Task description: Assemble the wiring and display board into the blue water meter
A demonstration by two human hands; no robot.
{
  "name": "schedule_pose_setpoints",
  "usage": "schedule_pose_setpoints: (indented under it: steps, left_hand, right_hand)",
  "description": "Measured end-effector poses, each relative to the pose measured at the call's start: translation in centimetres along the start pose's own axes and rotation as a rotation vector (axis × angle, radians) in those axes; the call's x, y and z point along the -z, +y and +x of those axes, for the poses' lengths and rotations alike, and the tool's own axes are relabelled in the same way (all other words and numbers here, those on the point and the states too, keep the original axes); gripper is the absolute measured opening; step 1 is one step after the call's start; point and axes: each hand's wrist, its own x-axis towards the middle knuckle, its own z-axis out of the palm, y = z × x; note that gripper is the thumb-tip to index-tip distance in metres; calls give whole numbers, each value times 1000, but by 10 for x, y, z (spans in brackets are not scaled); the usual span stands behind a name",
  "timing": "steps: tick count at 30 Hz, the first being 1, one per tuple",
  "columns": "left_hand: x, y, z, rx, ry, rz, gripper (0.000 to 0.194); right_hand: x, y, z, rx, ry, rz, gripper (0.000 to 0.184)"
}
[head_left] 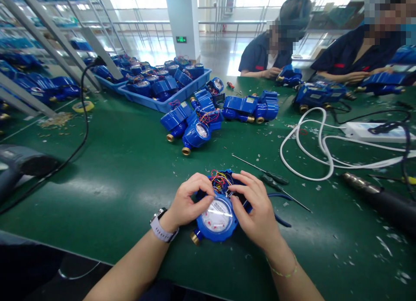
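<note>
A blue water meter (216, 216) with a round clear dial and a brass pipe end lies in front of me. Beyond the dial, its housing is open and full of red, yellow and other thin wires (219, 179). My left hand (192, 198) is closed on the meter's left side, thumb and fingertips near the dial's upper rim. From the right, my right hand (256, 205) curls over the housing, with its thumb beside the dial and its fingertips by the wires. Whether it also pinches a small part is hidden.
Several more meters (196, 134) lie ahead, beside a blue tray (169, 102) full of them. Screwdrivers (276, 182), pliers (281, 210) and a heat-gun-like tool (380, 199) lie right, near a power strip (373, 131). Two people work across the table. A dark tool (29, 159) sits left.
</note>
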Motion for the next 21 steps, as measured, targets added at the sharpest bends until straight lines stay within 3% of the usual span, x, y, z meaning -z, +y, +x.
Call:
schedule_pose_setpoints:
  steps: [21]
  left_hand:
    - [0,0,0,39,11,-8,9]
  right_hand:
    - [-6,-3,-3,-67,108,107,10]
